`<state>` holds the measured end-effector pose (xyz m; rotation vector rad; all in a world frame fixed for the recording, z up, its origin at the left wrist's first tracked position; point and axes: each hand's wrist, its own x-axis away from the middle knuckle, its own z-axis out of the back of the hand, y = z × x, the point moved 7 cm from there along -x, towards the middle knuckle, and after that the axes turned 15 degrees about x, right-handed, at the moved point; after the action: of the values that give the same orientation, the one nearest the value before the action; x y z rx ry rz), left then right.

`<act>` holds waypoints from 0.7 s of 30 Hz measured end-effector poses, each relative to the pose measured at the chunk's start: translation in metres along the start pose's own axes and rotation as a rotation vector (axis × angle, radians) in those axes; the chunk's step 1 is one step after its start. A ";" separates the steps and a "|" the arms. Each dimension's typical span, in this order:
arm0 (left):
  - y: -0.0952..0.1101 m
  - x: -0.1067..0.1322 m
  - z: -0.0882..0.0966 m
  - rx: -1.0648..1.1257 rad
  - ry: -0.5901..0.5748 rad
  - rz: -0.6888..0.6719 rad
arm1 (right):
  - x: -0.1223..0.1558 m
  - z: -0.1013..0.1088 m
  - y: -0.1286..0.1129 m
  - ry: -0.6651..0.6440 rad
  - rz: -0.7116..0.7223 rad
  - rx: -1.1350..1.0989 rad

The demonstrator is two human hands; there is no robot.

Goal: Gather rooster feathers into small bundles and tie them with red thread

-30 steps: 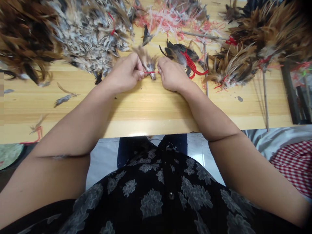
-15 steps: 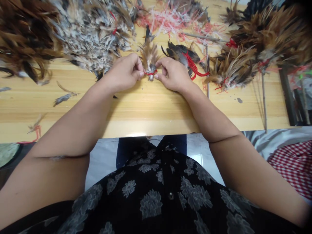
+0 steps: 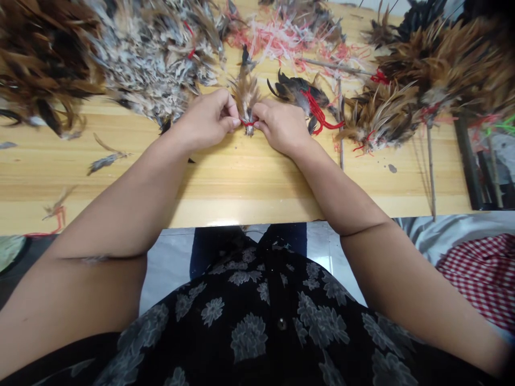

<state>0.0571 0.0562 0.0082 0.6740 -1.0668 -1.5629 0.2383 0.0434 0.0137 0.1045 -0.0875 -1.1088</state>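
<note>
A small bundle of brown feathers [image 3: 245,96] stands fanned away from me on the wooden table [image 3: 241,177]. A red string [image 3: 248,123] is wrapped round its base. My left hand [image 3: 207,120] pinches the string on the bundle's left side. My right hand [image 3: 281,126] pinches it on the right side. Both hands are closed, fingertips nearly meeting at the bundle's stem.
Heaps of brown feathers [image 3: 40,59] and grey-white feathers [image 3: 156,53] lie at the back left. A dark bundle tied with red string [image 3: 301,94] and more brown bundles on thin sticks [image 3: 402,102] lie to the right. Pink and red string scraps [image 3: 289,37] litter the back. Loose feathers [image 3: 107,158] lie at the left.
My hands have drawn closer together on the red string. The feather bundle has turned from lying sideways to fanning away from me.
</note>
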 end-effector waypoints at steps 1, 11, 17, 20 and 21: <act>0.003 0.001 -0.001 0.014 0.000 -0.004 | 0.000 0.000 -0.002 -0.016 0.003 0.019; -0.003 -0.001 0.001 0.001 0.002 -0.035 | 0.002 0.002 0.001 -0.022 0.044 0.064; 0.000 -0.001 0.001 -0.060 0.002 -0.069 | 0.004 0.002 0.005 -0.008 0.083 0.105; 0.000 -0.003 0.001 -0.065 0.015 -0.034 | 0.004 0.003 0.006 -0.009 0.075 0.096; 0.001 -0.003 0.002 -0.059 0.018 -0.021 | 0.005 0.003 0.006 -0.015 0.069 0.098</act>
<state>0.0569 0.0592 0.0095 0.6599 -0.9997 -1.5972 0.2454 0.0416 0.0180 0.1798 -0.1579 -1.0366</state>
